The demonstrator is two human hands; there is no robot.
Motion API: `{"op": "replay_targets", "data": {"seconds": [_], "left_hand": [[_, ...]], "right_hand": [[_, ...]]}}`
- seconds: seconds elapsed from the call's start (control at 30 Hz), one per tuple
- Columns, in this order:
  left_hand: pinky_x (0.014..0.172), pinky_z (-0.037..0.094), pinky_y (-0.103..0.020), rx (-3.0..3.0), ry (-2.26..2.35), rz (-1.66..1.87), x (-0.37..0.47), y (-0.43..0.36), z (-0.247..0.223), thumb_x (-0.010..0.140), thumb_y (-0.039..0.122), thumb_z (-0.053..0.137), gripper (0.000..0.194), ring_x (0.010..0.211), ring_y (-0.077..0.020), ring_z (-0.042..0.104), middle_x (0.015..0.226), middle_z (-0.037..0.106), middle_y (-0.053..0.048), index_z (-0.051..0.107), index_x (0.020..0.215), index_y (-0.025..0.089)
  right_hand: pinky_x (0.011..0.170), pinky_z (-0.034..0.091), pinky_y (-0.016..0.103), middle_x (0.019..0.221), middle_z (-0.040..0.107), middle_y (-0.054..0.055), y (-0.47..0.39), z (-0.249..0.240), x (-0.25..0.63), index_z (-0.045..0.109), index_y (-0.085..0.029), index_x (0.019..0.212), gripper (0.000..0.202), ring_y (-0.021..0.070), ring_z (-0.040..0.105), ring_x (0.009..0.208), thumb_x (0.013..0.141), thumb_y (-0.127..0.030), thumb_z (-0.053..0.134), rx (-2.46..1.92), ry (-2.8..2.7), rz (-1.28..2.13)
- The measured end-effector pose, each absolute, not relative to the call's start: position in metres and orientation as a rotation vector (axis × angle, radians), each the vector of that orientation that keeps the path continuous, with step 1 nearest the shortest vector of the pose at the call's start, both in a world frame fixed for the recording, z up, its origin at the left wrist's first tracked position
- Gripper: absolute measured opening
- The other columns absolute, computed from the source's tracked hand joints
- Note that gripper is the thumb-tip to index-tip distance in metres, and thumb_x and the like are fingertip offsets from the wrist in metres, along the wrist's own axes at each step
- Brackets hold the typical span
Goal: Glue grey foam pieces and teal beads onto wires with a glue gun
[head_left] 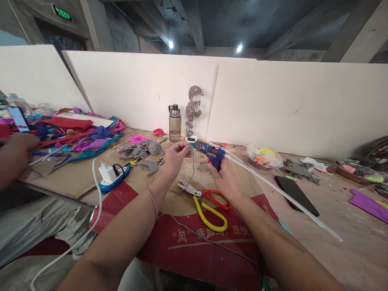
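Observation:
My left hand [176, 158] is closed, its thumb and forefinger pinching the end of a thin grey cord [193, 169]. Around the handle of a blue glue gun [216, 157] wraps my right hand [227, 180]. The gun's nozzle points left, close to my left fingertips, and a long clear glue stick [285, 196] runs out of its back to the lower right. Below my hands, scissors [197, 196] with one red and one yellow handle lie with blades apart on the cardboard [242, 242].
A water bottle [175, 124] and a grey felt moon ornament [195, 105] stand at the back. Grey felt pieces [139, 149] and a power strip [113, 180] lie left, a black phone [295, 195] right. Another person's hand [24, 139] is at far left near fabric scraps [87, 133].

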State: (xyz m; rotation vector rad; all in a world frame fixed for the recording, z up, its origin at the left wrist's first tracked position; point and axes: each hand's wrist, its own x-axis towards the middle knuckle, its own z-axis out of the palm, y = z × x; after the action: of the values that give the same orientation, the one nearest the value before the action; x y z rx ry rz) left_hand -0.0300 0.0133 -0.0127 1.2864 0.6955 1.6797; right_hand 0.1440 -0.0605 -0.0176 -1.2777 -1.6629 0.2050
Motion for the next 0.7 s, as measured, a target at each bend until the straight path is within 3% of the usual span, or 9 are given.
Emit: {"op": "replay_targets", "data": {"seconds": [0.7], "left_hand": [[0.058,0.051,-0.025,1.267,0.691,1.689,-0.029,0.0114,-0.0098,0.069,0.036,0.074,0.025,0.054,-0.0092,0.059,0.065,0.063,0.0,0.066,0.078,0.014]], "right_hand": [[0.088,0.049,0.046,0.106,0.066,0.012,-0.0584,-0.0188,0.145,0.05,-0.022,0.11,0.029,0.0289,0.062,0.096,0.087,-0.04,0.05,-1.22,-1.656,0.222]]}}
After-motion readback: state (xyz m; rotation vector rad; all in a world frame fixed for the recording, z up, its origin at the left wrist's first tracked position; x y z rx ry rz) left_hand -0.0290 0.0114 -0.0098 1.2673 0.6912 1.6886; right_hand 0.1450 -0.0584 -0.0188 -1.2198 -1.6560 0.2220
